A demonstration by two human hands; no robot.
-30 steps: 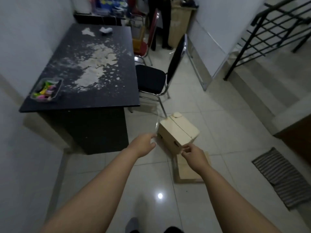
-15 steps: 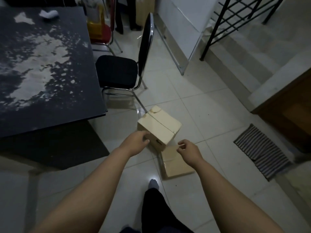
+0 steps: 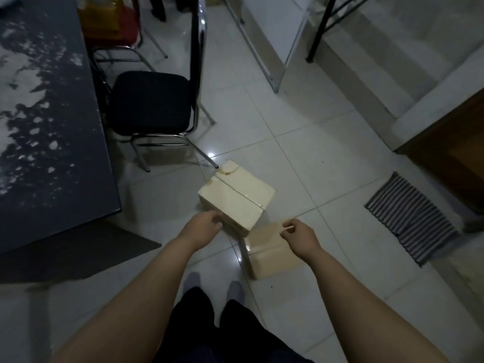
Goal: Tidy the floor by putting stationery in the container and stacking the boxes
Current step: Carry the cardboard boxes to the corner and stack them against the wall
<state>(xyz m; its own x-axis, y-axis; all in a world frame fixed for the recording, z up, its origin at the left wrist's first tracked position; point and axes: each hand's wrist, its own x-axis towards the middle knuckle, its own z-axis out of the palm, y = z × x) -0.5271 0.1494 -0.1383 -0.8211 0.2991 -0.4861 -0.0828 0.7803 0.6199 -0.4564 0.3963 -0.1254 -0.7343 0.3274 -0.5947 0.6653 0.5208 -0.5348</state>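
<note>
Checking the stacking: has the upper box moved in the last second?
Yes. The upper box has shifted partly off the lower box, toward the chair.

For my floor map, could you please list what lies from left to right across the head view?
Table → chair → upper box → lower box → striped mat
</note>
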